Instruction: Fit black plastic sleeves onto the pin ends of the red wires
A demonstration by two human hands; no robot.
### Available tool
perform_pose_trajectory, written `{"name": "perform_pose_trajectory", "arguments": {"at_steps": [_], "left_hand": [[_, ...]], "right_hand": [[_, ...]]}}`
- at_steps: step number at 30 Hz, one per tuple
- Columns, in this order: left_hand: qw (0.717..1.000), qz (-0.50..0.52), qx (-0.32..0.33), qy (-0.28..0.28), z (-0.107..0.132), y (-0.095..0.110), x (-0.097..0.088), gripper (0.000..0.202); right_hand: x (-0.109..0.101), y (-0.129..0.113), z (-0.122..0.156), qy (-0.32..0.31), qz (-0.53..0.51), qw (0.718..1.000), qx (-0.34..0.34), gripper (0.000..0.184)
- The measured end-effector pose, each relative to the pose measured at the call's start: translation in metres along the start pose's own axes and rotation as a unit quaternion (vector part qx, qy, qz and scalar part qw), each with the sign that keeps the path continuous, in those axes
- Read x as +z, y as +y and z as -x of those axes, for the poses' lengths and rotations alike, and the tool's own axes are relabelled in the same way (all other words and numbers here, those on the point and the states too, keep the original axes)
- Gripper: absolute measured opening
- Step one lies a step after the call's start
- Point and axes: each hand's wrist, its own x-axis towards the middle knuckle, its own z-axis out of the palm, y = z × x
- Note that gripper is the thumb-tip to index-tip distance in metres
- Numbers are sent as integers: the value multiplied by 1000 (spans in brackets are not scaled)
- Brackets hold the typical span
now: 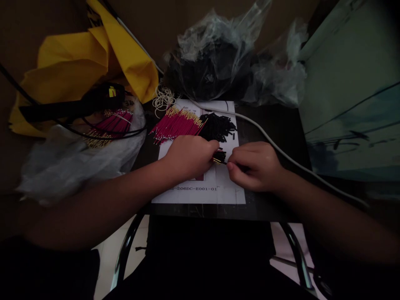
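While the left hand (pixel 190 156) curls alongside, the right hand (pixel 254 166) pinches a gold-tipped wire (pixel 219 161).

Our bare left hand (pixel 190 157) arches palm-down, its curled fingertips (pixel 214 146) pointing inward, while our bare right hand (pixel 256 166) faces it just beside, fingers bent into a pinch. Our long bare forearms (pixel 93 208) slope in from either side, wrists nearly level.

Short wires (pixel 176 125) lie left of tubes (pixel 217 127) on paper (pixel 218 187)
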Motion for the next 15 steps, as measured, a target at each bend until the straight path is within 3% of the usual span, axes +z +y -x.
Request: {"name": "perform_pose_trajectory", "arguments": {"at_steps": [7, 15], "left_hand": [[1000, -5, -15, -17, 0, 1, -3, 24], [1000, -8, -21, -18, 1, 3, -4, 28]], "right_hand": [[-3, 0, 0, 13, 25, 1000, 3, 17], [-1, 0, 3, 6, 86, 996, -39, 13]]}}
